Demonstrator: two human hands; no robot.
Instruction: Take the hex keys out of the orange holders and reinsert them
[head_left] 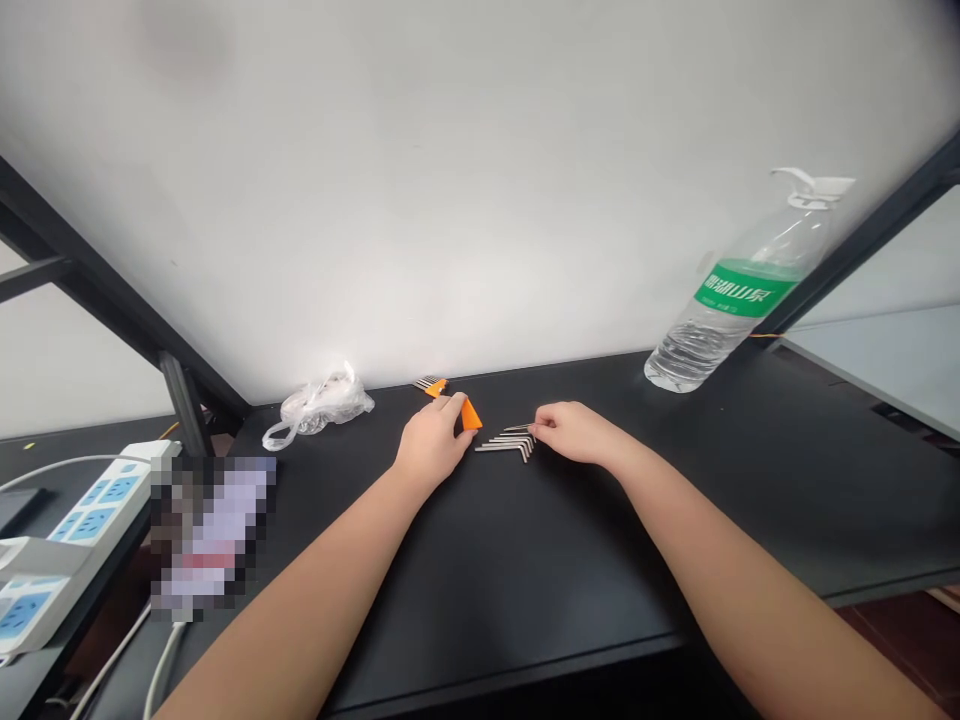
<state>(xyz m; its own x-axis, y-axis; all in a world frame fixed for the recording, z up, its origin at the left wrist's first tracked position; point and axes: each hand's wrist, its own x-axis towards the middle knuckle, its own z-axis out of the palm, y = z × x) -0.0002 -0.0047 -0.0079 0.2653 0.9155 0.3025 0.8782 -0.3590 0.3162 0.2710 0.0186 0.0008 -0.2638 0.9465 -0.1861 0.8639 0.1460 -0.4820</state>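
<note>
My left hand (pixel 435 435) is closed on an orange plastic holder (pixel 471 414), its fingers covering the middle of it. At the holder's far end, several thin metal tips (pixel 427 381) stick out beside the wall. To the right, my right hand (pixel 566 430) pinches a small thin hex key (pixel 517 429) between thumb and fingertips. Just under those fingertips, several L-shaped hex keys (pixel 501 447) lie side by side on the black table, their short bends pointing right and toward me. Part of the row is hidden by my right fingers.
A crumpled clear plastic bag (pixel 327 400) lies left near the wall (pixel 465 200). A large water bottle (pixel 724 300) with a green label stands at the back right. At left are a pixelated flat object (pixel 217 535), cables and a white power strip (pixel 97 520). Black metal bars (pixel 120 280) slant at both sides.
</note>
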